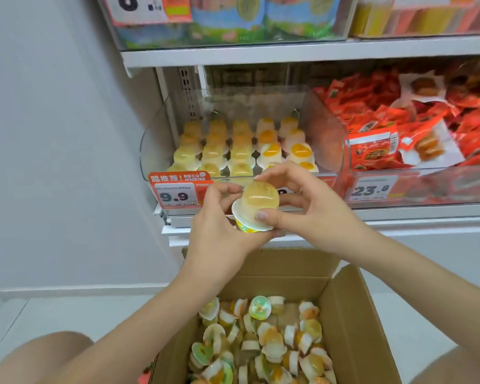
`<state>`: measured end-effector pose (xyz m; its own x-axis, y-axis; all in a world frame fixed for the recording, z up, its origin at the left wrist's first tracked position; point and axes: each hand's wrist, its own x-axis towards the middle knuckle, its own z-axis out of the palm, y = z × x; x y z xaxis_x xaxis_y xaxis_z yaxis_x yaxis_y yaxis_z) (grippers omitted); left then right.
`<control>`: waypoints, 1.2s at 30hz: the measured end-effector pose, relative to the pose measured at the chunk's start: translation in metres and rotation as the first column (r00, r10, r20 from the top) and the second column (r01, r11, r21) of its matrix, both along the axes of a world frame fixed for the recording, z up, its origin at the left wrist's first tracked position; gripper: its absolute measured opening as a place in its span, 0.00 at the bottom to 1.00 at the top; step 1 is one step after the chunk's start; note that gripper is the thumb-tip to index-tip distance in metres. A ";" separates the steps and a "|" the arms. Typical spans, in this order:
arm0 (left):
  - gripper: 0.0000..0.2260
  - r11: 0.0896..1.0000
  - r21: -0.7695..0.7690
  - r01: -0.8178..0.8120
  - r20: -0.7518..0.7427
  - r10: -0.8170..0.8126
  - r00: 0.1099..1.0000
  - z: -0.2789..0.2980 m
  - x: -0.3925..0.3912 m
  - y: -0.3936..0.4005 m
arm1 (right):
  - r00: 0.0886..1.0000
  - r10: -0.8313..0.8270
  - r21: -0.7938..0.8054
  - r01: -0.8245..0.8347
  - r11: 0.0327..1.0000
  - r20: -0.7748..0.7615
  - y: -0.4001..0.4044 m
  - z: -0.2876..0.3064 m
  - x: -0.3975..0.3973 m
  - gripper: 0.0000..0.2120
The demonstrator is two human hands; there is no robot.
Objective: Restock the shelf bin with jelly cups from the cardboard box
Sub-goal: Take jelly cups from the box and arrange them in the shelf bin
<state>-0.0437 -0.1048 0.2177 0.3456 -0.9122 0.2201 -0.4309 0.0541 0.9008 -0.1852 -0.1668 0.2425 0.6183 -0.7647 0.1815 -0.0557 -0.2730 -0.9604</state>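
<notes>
One jelly cup (258,205) is gripped dome-up by both the left hand (219,228) and right hand (302,206), in front of the clear shelf bin (327,139), above the open cardboard box (352,314) of loose cups

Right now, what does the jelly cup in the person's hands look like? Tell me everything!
The small clear plastic jelly cup with pale yellow jelly is held upside down, its domed bottom up and tilted toward the shelf. Its wide white rim and yellow-green printed lid face down. The left hand cradles it from below and the side, and the right hand pinches it, thumb on the rim, fingers over the dome. It hovers before the orange price tag, above the brown cardboard box.
</notes>
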 end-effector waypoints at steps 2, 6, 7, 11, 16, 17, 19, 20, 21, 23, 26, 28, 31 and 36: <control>0.32 1.000 -0.003 0.000 -0.025 0.000 1.000 0.000 -0.002 -0.001 | 1.000 -0.010 0.049 0.010 0.999 0.000 -0.003 -0.003 0.000 0.18; 0.31 1.000 0.007 -0.019 -0.036 0.019 0.999 -0.002 -0.001 -0.004 | 0.999 -0.032 0.021 0.032 0.999 -0.015 -0.006 -0.009 0.002 0.20; 0.30 1.000 0.010 -0.029 -0.031 0.030 0.999 -0.002 0.000 -0.006 | 0.999 -0.031 0.001 0.031 1.000 -0.037 -0.006 -0.010 0.003 0.22; 0.33 0.999 -0.011 -0.035 0.069 0.035 0.997 -0.004 0.002 -0.010 | 0.988 -0.076 -0.070 0.067 0.995 -0.136 -0.005 -0.010 0.006 0.30; 0.34 1.000 -0.020 -0.003 0.151 0.006 0.989 -0.008 0.003 -0.009 | 0.974 -0.144 -0.127 0.123 0.984 -0.174 -0.004 -0.012 0.011 0.28; 0.34 1.000 -0.022 0.002 0.163 0.001 0.987 -0.008 0.005 -0.009 | 0.973 -0.156 -0.142 0.133 0.981 -0.172 -0.003 -0.012 0.013 0.27; 0.32 0.999 -0.035 0.021 0.198 -0.014 0.980 -0.005 0.012 -0.011 | 0.973 -0.186 -0.172 0.161 0.972 -0.139 -0.005 -0.006 0.018 0.26; 0.31 0.999 -0.040 0.019 0.223 -0.009 0.975 -0.003 0.018 -0.012 | 0.971 -0.214 -0.191 0.191 0.963 -0.108 -0.008 0.001 0.021 0.26; 0.28 0.999 -0.037 -0.002 0.250 0.011 0.968 0.000 0.025 -0.013 | 0.965 -0.253 -0.214 0.232 0.949 -0.073 -0.016 0.008 0.026 0.26; 0.21 0.997 -0.001 -0.083 0.301 0.079 0.950 0.003 0.046 -0.016 | 0.942 -0.334 -0.287 0.309 0.907 -0.043 -0.042 0.026 0.041 0.25; 0.15 0.975 0.114 -0.192 0.451 0.122 0.884 0.003 0.077 -0.019 | 0.909 -0.392 -0.401 0.310 0.862 -0.139 -0.090 0.044 0.078 0.26; 0.15 0.959 0.177 -0.221 0.540 0.093 0.837 0.004 0.090 -0.019 | 0.883 -0.420 -0.439 0.299 0.847 -0.208 -0.121 0.042 0.107 0.28; 0.16 0.953 0.218 -0.211 0.609 0.037 0.793 0.002 0.100 -0.019 | 0.869 -0.420 -0.413 0.292 0.863 -0.262 -0.159 0.034 0.146 0.33; 0.17 0.959 0.209 -0.194 0.630 0.020 0.776 0.000 0.103 -0.022 | 0.857 -0.372 -0.500 0.161 0.851 -0.357 -0.203 0.022 0.189 0.32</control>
